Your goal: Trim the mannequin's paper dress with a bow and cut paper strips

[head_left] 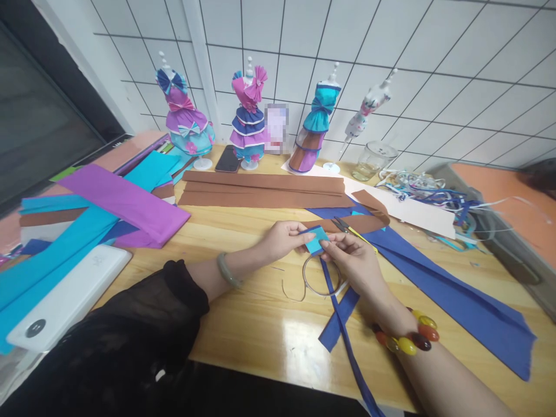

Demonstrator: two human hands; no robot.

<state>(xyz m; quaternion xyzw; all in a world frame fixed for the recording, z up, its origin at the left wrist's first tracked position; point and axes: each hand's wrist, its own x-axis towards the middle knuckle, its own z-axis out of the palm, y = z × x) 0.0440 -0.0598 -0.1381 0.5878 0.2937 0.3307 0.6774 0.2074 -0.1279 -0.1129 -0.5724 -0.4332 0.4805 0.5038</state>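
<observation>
- We pinch the small turquoise-and-navy piece (317, 240) above the table (243, 336): the left hand (284, 240) grips one side between thumb and finger, the right hand (350, 255) the other
- If our two pinches pull unevenly, the piece could crease or skew
- The long navy strip (355, 365) runs past the table's near edge, so anything brushing it might drag it
- The scissors (358, 234) lie just beyond our right hand, and a careless reach could nick us
- Near the tangled ribbons (423, 182) we see a glass jar (374, 153); we cannot tell whether its yellowish base is contents or wood showing through
</observation>
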